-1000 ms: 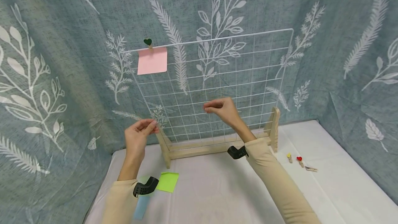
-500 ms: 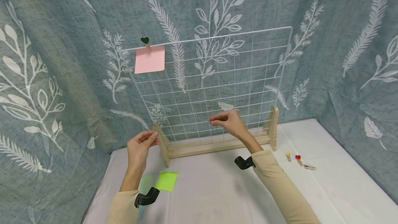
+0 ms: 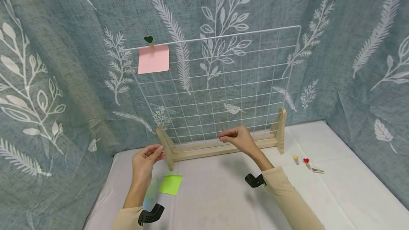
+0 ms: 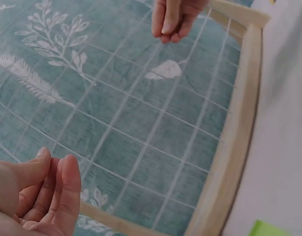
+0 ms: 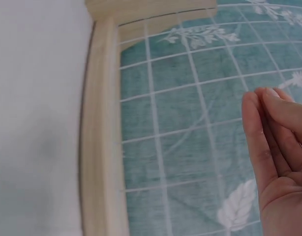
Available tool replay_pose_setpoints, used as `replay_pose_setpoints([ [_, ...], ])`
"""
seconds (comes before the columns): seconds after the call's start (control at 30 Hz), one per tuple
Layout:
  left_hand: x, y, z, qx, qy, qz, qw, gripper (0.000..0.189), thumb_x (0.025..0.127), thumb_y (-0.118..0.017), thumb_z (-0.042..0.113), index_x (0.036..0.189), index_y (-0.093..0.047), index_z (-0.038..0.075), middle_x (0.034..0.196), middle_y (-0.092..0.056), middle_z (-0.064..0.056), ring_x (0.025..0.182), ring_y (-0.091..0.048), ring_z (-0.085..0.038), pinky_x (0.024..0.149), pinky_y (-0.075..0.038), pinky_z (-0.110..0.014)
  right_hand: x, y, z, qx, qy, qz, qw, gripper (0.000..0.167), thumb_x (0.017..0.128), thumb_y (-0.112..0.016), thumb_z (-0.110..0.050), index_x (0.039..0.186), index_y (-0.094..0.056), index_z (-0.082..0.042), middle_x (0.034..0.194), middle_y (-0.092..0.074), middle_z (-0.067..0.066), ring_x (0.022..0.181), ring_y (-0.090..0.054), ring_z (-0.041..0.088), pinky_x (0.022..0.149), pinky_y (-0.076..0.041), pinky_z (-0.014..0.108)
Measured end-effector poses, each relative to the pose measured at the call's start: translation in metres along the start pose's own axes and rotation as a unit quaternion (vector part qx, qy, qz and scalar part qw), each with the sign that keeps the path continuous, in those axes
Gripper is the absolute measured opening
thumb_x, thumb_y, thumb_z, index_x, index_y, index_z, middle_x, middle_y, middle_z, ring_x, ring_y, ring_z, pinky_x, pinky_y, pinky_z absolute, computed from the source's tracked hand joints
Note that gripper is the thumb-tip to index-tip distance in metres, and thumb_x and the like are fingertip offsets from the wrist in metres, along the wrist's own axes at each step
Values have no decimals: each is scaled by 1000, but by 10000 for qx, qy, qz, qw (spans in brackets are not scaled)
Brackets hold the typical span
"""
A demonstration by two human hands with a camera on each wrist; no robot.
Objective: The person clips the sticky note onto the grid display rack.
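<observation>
My left hand [image 3: 145,159] hovers in front of the wooden stand's left foot, holding nothing. In the left wrist view its thumb and fingertips [image 4: 70,169] come close together with nothing between them. My right hand [image 3: 238,138], also without anything in it, is in front of the lower part of the white wire grid [image 3: 204,88]. Its loosely bent fingers [image 5: 254,123] and thumb meet near the tips in the right wrist view. A pink sticky note [image 3: 154,60] hangs at the grid's top left, under a clothespin with a dark green heart [image 3: 148,39].
The wooden stand [image 3: 198,154] carries the grid. A lime green sticky note [image 3: 170,184], a pale green one [image 3: 151,189] and a blue one [image 3: 147,203] lie by my left forearm. Small clothespins, one red-hearted [image 3: 306,162], lie at right. A leaf-patterned curtain [image 3: 358,45] surrounds the table.
Both hands have moved down from the grid, the right one also slightly to the right. The pink note and its clothespin stay on the grid.
</observation>
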State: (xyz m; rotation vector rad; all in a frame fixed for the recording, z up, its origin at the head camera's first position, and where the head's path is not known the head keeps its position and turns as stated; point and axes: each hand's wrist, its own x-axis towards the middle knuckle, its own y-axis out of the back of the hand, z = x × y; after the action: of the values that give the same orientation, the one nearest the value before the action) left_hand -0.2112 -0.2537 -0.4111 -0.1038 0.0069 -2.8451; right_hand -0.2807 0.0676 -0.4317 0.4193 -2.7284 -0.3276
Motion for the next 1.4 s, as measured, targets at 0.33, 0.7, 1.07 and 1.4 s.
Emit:
replay_pose_setpoints([
  [0.33, -15, 8, -21, 11, 289, 22, 9996, 18, 91, -68, 1, 103, -65, -12, 75, -70, -1, 66, -68, -13, 70, -62, -28, -23, 0, 16, 216, -251, -30, 9994, 16, 88, -73, -7, 100, -75, 4, 98, -73, 17, 89, -71, 35, 79, -61, 40],
  [0.7, -21, 39, -44, 109, 602, 145, 9980, 10, 92, -69, 5, 99, -69, -2, 79, -71, 2, 71, -69, -14, 70, -62, -27, -45, 3, 41, 383, -422, -65, 9984, 16, 89, -70, -1, 102, -73, 9, 100, -72, 21, 89, -69, 42, 78, -62, 34],
  [1.07, -29, 93, -65, 821, 1037, 538, 9897, 40, 92, -71, 14, 118, -61, -14, 86, -73, -1, 73, -70, -14, 70, -62, -26, -60, 9, 46, 448, -600, -98, 9971, 15, 89, -66, 7, 102, -70, 14, 100, -70, 26, 92, -67, 48, 76, -61, 28],
  [1.4, -43, 116, -91, 1500, 1472, 950, 9730, 28, 90, -68, 6, 110, -66, -13, 75, -71, 0, 64, -68, -10, 61, -60, -24, -86, 42, 61, -247, -641, 11, 9976, 20, 90, -71, -9, 102, -73, 8, 98, -73, 19, 87, -71, 38, 76, -62, 34],
])
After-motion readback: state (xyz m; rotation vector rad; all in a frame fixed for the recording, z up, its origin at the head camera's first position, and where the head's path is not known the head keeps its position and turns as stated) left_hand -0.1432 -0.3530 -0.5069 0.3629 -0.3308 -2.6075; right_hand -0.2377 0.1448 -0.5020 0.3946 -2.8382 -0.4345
